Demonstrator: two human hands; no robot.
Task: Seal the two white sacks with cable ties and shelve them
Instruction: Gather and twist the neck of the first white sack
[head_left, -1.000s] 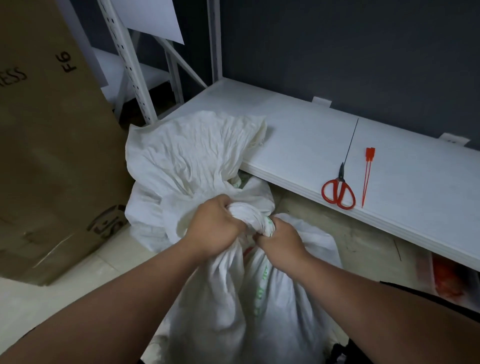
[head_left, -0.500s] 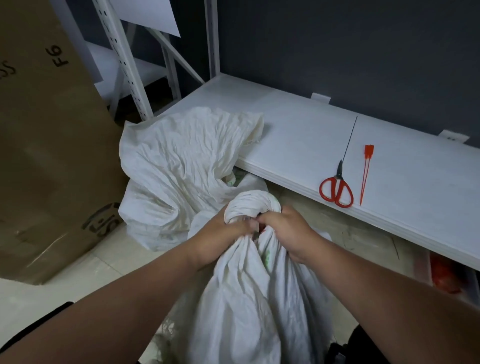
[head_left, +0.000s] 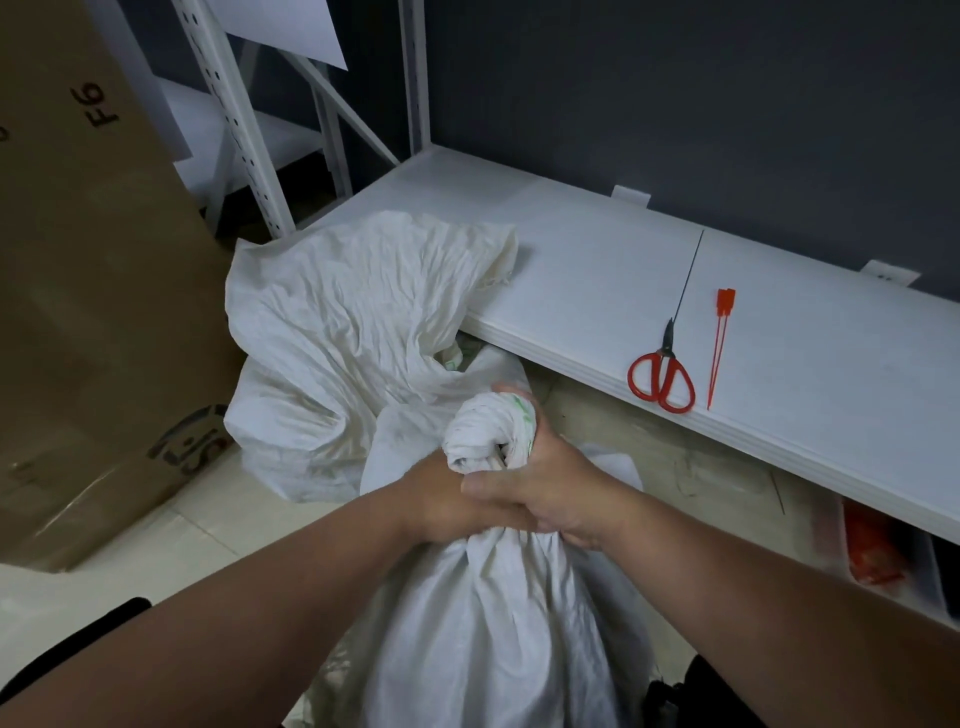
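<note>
A white sack (head_left: 498, 623) stands on the floor in front of me, its top bunched into a twisted neck. My right hand (head_left: 545, 483) grips that neck, fingers wrapped round the gathered cloth. My left hand (head_left: 441, 499) grips the neck just below, partly under the right thumb. A second white sack (head_left: 353, 332) slumps behind it, its open mouth draped over the edge of the low white shelf (head_left: 597, 270). Red cable ties (head_left: 719, 343) lie on the shelf to the right, how many I cannot tell.
Red-handled scissors (head_left: 662, 379) lie on the shelf beside the cable ties. A big cardboard box (head_left: 88, 291) stands at the left. White rack uprights (head_left: 228, 119) rise behind the sacks. Something red (head_left: 872, 556) sits under the shelf at right.
The sack's neck has been gathered tighter and lifted. My right hand moved over the bunched top and my left slid below it; both now clasp the neck together.
</note>
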